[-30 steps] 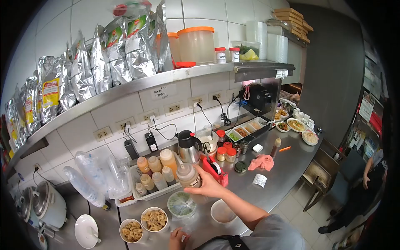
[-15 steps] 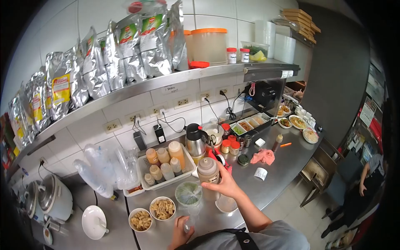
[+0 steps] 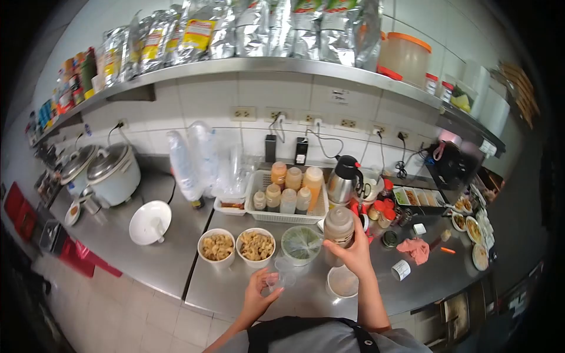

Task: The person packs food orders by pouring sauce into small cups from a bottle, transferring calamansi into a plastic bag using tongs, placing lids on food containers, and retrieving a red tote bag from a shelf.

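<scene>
My right hand (image 3: pixel 354 254) is wrapped round a squeeze bottle (image 3: pixel 339 223) with a translucent cap and brownish contents, held roughly upright over the steel counter. Closed on a small clear plastic cup (image 3: pixel 283 272), my left hand (image 3: pixel 260 292) is lower and to the left; its see-through shape makes the edges hard to make out. Two white bowls of brown fried pieces (image 3: pixel 216 247) (image 3: pixel 256 244) stand left of the cup. Just beyond it is a bowl of greens (image 3: pixel 301 245) under clear plastic. A tub (image 3: pixel 342 282) sits below my right hand.
Behind the bowls stands a white basket (image 3: pixel 288 216) of sauce bottles, with a steel thermos (image 3: pixel 344 179) beside it. A white dish (image 3: pixel 150 222) and rice cookers (image 3: pixel 113 170) are at left. A pink cloth (image 3: pixel 414 250) lies right. A steel shelf (image 3: pixel 282 66) runs overhead.
The view has swung left, bringing more of the rice cookers and left counter into sight. Both hands still hold the bottle and cup; my left hand shows more fully.
</scene>
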Demonstrator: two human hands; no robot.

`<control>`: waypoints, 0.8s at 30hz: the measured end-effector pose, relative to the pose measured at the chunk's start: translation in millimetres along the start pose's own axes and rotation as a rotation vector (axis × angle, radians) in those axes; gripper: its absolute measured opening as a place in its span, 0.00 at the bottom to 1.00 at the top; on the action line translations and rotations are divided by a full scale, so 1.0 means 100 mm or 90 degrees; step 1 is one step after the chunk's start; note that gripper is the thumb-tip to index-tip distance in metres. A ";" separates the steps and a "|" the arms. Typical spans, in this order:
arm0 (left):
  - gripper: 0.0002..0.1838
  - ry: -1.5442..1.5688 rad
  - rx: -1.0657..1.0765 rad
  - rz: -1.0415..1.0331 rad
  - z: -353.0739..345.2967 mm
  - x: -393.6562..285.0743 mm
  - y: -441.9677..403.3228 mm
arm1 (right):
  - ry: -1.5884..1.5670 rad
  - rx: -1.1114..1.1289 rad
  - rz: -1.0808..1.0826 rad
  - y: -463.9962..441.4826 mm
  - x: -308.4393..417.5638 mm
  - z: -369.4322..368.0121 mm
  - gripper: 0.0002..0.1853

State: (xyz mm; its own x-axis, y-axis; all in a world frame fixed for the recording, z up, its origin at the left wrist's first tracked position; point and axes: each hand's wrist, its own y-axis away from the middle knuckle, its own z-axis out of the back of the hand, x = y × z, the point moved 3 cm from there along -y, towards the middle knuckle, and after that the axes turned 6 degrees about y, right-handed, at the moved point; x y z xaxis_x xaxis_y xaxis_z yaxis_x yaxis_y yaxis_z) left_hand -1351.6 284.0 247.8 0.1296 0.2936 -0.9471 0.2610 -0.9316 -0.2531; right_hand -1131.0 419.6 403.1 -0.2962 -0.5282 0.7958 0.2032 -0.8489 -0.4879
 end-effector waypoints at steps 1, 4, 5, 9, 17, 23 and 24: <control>0.37 0.017 -0.027 -0.025 -0.02 -0.04 0.02 | 0.062 0.026 0.044 0.02 0.07 -0.01 0.46; 0.41 -0.218 -0.097 -0.108 0.08 -0.20 0.10 | 0.172 0.091 0.134 0.14 0.27 -0.06 0.42; 0.43 -0.225 -0.126 -0.104 0.13 -0.18 0.11 | 0.220 0.111 0.159 0.19 0.29 -0.10 0.42; 0.45 -0.234 -0.184 -0.074 0.17 -0.40 0.13 | 0.310 0.189 0.224 0.41 0.32 -0.26 0.42; 0.46 -0.296 -0.154 -0.074 0.00 -0.51 0.18 | 0.348 0.234 0.275 0.64 0.19 -0.47 0.42; 0.46 -0.248 -0.105 -0.071 -0.07 -0.33 0.17 | 0.377 0.199 0.272 0.78 0.08 -0.44 0.43; 0.46 -0.246 -0.094 -0.071 -0.09 -0.31 0.14 | 0.390 0.201 0.260 0.80 0.06 -0.42 0.43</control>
State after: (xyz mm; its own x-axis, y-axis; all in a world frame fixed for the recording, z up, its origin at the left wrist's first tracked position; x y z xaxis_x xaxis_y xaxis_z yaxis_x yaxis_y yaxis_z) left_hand -1343.6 263.8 275.6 -0.2672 0.2628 -0.9271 0.3906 -0.8500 -0.3535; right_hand -1155.4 348.0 353.9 -0.5830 -0.7893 0.1926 0.6340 -0.5902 -0.4997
